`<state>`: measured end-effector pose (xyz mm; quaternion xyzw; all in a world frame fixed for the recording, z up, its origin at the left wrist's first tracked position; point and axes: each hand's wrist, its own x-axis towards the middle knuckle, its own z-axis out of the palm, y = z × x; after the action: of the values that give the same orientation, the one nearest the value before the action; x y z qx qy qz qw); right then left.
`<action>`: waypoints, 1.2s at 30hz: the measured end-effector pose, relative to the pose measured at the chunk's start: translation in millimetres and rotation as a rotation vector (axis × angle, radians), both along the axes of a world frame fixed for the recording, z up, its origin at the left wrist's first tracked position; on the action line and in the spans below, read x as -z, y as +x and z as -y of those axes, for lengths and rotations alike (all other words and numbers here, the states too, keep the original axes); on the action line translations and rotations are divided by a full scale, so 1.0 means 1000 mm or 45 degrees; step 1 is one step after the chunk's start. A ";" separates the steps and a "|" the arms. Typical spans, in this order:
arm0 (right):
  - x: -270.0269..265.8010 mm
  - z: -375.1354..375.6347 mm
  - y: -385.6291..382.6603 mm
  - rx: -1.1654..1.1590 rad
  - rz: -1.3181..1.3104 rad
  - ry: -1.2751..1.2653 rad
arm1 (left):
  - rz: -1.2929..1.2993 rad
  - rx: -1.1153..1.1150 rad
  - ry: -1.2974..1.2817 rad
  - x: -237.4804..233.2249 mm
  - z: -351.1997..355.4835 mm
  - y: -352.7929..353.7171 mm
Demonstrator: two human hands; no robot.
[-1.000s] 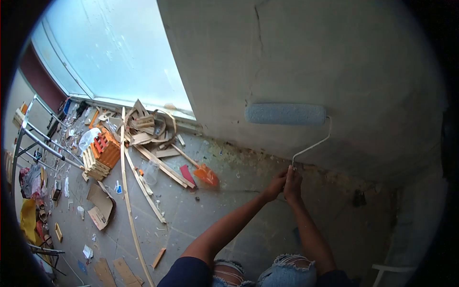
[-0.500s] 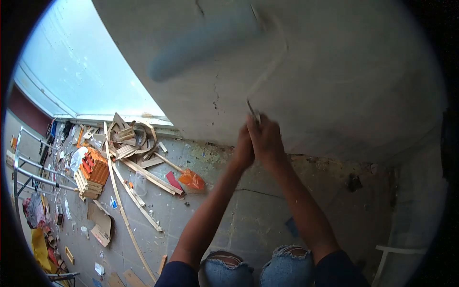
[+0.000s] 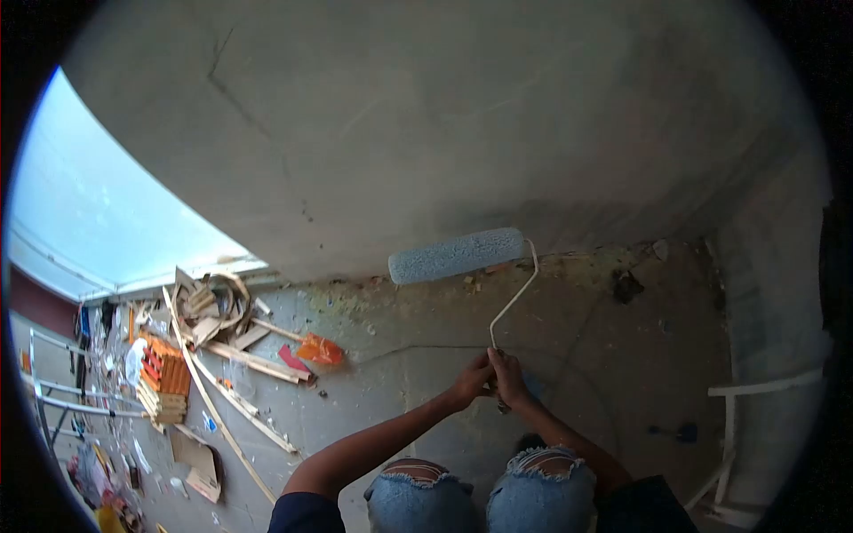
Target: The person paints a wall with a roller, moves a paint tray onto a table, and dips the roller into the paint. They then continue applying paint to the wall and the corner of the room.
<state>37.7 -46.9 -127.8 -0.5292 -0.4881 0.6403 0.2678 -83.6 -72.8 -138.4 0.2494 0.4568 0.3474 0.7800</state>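
A paint roller with a fluffy grey-blue sleeve (image 3: 458, 255) and a thin bent white frame sits low against the grey wall (image 3: 373, 133), near where the wall meets the floor. Its handle is gripped in both hands above my knees. My left hand (image 3: 474, 380) is wrapped round the handle, and my right hand (image 3: 508, 377) is closed on it just beside, touching the left. The hands hide most of the handle.
At the left on the floor (image 3: 355, 435) lie wood strips and scraps (image 3: 209, 306), an orange shovel blade (image 3: 320, 350), stacked orange blocks (image 3: 164, 373), cardboard (image 3: 197, 466) and litter. A metal ladder (image 3: 80, 400) stands far left; a white frame (image 3: 764, 384) is at the right.
The roller has come down from high on the wall to its bottom edge. Both hands have moved lower, closer to my knees, still holding it. The view has shifted too.
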 end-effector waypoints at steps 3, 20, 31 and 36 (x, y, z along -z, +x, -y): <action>-0.015 -0.008 0.030 0.076 -0.143 -0.054 | 0.067 0.060 0.081 -0.015 -0.017 0.028; -0.284 -0.175 0.014 0.291 -0.308 0.818 | -0.404 -0.470 1.039 -0.272 -0.184 0.058; -0.094 -0.113 0.042 0.209 0.010 0.250 | -0.129 -0.189 0.280 -0.091 -0.115 0.064; -0.017 -0.088 0.066 0.206 0.376 -0.094 | -0.092 -0.006 -0.042 -0.024 -0.090 0.088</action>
<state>104.1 40.7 -111.0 -0.6647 -0.4540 0.5493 0.2242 4.6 17.3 -114.1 0.2478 0.4908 0.3324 0.7663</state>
